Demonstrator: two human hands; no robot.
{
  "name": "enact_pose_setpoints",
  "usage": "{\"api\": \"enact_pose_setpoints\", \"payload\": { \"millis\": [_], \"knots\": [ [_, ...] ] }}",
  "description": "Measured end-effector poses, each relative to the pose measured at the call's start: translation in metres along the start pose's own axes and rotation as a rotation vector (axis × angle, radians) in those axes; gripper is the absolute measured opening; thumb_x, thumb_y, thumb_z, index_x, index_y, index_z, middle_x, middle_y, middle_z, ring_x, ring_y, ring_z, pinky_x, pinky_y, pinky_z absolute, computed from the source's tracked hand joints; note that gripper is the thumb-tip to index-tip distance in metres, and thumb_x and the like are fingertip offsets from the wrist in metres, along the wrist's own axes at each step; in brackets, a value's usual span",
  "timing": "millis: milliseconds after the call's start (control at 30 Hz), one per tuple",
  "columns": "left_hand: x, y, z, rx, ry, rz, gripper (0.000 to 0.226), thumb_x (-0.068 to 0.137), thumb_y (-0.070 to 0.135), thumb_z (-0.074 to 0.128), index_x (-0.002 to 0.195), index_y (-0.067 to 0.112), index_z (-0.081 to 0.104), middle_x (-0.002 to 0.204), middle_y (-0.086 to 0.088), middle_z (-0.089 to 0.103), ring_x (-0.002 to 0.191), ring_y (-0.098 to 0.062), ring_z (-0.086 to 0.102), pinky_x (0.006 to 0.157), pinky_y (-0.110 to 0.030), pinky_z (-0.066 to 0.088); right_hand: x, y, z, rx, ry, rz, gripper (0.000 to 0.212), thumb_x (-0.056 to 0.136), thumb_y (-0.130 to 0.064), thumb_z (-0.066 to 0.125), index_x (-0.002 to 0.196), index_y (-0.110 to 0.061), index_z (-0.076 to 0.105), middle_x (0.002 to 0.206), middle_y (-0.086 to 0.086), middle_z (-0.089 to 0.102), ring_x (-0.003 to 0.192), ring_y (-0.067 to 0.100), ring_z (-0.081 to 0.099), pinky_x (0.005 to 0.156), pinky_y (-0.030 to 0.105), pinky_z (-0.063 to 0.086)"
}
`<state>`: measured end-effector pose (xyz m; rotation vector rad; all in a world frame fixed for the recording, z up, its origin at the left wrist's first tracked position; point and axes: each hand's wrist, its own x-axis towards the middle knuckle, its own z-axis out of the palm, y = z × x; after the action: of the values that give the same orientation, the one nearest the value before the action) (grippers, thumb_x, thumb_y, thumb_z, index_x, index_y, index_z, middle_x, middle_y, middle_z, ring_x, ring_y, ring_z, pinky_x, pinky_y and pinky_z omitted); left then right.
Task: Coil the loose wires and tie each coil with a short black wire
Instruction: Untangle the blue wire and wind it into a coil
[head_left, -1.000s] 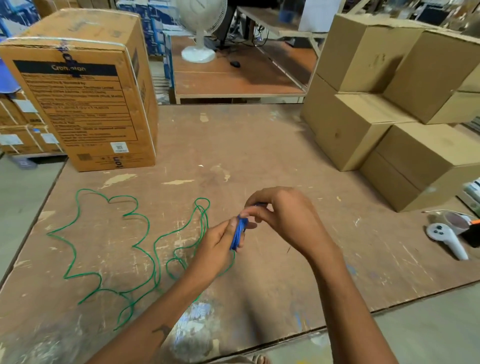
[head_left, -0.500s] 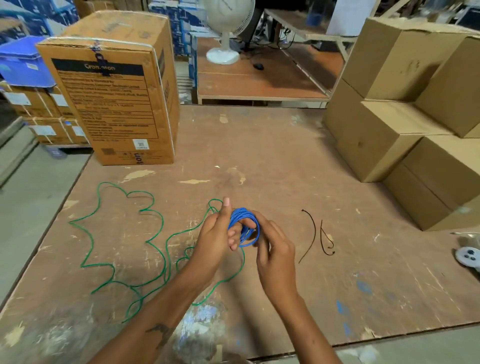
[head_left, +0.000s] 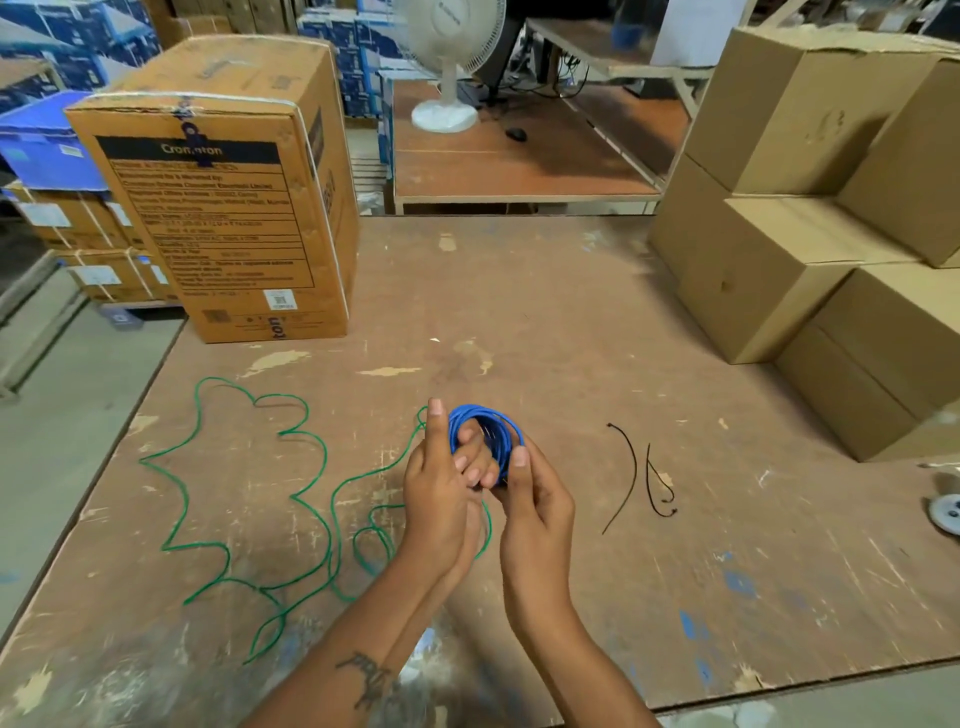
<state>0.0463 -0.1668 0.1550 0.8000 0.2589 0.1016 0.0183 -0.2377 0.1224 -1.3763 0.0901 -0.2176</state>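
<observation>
A small coil of blue wire (head_left: 485, 422) is held up above the wooden table (head_left: 545, 322), near its front middle. My left hand (head_left: 441, 483) holds the coil from the left, its fingers curled through the ring and its thumb straight up. My right hand (head_left: 535, 499) pinches the coil's right side with thumb and fingers. A long green wire (head_left: 239, 488) lies loose in wavy loops on the table to the left, partly hidden behind my hands. Two short black wires (head_left: 641, 475) lie on the table to the right of my hands.
A tall printed cardboard box (head_left: 223, 197) stands at the back left of the table. Plain cardboard boxes (head_left: 810, 208) are stacked along the right side. A white round object (head_left: 948, 512) sits at the right edge. Beyond the table is another bench with a white fan (head_left: 449, 62).
The blue coil turned from edge-on to a ring facing the camera. My right hand moved from above the coil to its right side. The view shifted, bringing the black wires into sight.
</observation>
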Motion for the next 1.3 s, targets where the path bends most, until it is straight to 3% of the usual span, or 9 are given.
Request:
{"api": "enact_pose_setpoints", "payload": {
  "millis": [300,433,567,733,867,967,1100,1200,1300],
  "knots": [
    [-0.004,-0.001,-0.003,-0.042,0.008,0.024,0.054,0.107,0.047,0.039,0.065,0.015,0.049,0.054,0.002,0.036,0.051,-0.015,0.044,0.062,-0.029,0.043,0.006,-0.004,0.009,0.518,0.039,0.264,0.033,0.102,-0.021,0.063,0.100,0.012,0.067,0.090,0.019,0.060,0.093,0.030,0.053,0.097,0.044,0.046],
    [0.000,0.000,-0.013,0.029,0.088,0.036,0.058,0.106,0.050,0.040,0.063,0.017,0.058,0.060,0.000,0.045,0.060,-0.016,0.048,0.077,-0.034,0.041,0.014,-0.010,0.002,0.527,0.019,0.318,0.036,0.091,-0.012,0.072,0.121,0.008,0.073,0.110,0.023,0.075,0.105,0.031,0.066,0.109,0.046,0.051],
    [0.009,-0.006,-0.021,0.090,0.187,0.073,0.058,0.108,0.050,0.035,0.068,0.014,0.057,0.060,-0.001,0.049,0.059,-0.014,0.050,0.075,-0.031,0.044,0.018,-0.015,0.002,0.301,0.061,0.206,0.023,0.085,0.003,0.078,0.104,-0.009,0.083,0.106,0.010,0.083,0.098,0.015,0.078,0.088,0.022,0.059],
    [0.013,-0.019,-0.034,0.349,0.242,0.088,0.062,0.107,0.056,0.034,0.090,0.013,0.075,0.087,-0.011,0.078,0.091,-0.034,0.074,0.095,-0.048,0.055,0.023,-0.006,0.001,0.224,0.093,0.198,0.021,0.089,0.005,0.078,0.107,-0.005,0.083,0.103,0.014,0.083,0.100,0.025,0.078,0.102,0.046,0.059],
    [0.012,-0.025,-0.038,0.534,0.251,0.124,0.070,0.099,0.074,0.029,0.111,0.021,0.072,0.103,-0.002,0.079,0.102,-0.019,0.074,0.100,-0.043,0.055,0.025,-0.005,-0.004,0.192,0.103,0.193,0.020,0.090,0.005,0.077,0.106,-0.007,0.083,0.098,0.012,0.083,0.089,0.020,0.077,0.096,0.042,0.061],
    [0.017,-0.022,-0.046,0.588,0.143,0.069,0.087,0.081,0.094,0.033,0.112,0.023,0.074,0.109,-0.003,0.078,0.106,-0.022,0.073,0.099,-0.050,0.056,0.029,-0.004,-0.012,0.123,0.112,0.160,0.021,0.088,0.003,0.080,0.101,-0.013,0.085,0.095,0.007,0.084,0.081,0.018,0.075,0.083,0.032,0.060],
    [0.036,-0.001,-0.047,0.801,-0.185,0.106,0.059,0.092,0.072,0.045,0.105,0.023,0.076,0.100,-0.008,0.078,0.095,-0.029,0.074,0.097,-0.048,0.055,0.038,-0.009,-0.026,-0.028,-0.052,0.119,0.019,0.088,0.003,0.079,0.099,-0.011,0.086,0.099,0.004,0.084,0.091,0.017,0.079,0.087,0.034,0.061],
    [0.048,0.012,-0.048,0.984,-0.397,-0.052,0.071,0.091,0.078,0.042,0.103,0.015,0.074,0.099,-0.024,0.073,0.085,-0.020,0.069,0.095,-0.048,0.054,0.045,-0.014,-0.039,-0.078,-0.117,0.108,0.026,0.087,0.004,0.080,0.093,-0.020,0.087,0.094,0.005,0.084,0.083,0.015,0.078,0.082,0.031,0.060],
    [0.045,0.010,-0.042,1.020,-0.453,-0.138,0.063,0.101,0.068,0.041,0.100,0.014,0.073,0.092,-0.019,0.072,0.083,-0.015,0.064,0.083,-0.031,0.054,0.049,-0.015,-0.048,-0.093,-0.116,0.093,0.026,0.086,0.003,0.081,0.092,-0.021,0.087,0.093,0.005,0.084,0.084,0.019,0.077,0.084,0.035,0.060]
  ]
}}
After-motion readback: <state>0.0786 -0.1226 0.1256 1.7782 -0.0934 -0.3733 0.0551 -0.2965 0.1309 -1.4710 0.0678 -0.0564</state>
